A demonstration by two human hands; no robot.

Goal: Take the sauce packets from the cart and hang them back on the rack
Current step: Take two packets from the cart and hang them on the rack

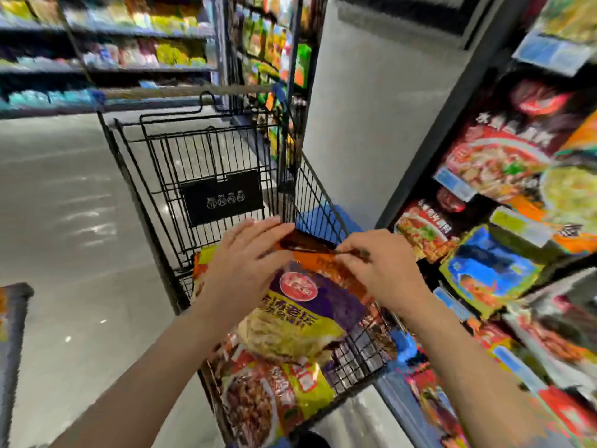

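Observation:
A black wire cart [206, 150] stands in front of me with several sauce packets piled in its near end. On top lies a purple and yellow packet [307, 315], with a red and yellow one [268, 396] below it. Both hands are over the pile at an orange and dark packet [310, 245]. My right hand [378, 270] pinches its top edge between thumb and fingers. My left hand [245, 263] lies with straight fingers on the packet's left end. The rack [504, 240] on the right holds hanging packets in red, blue and yellow.
A grey pillar [371, 124] rises just beyond the cart's right side. Stocked shelves [106, 50] line the far left of the aisle across a grey floor [64, 221]. The view is blurred by motion.

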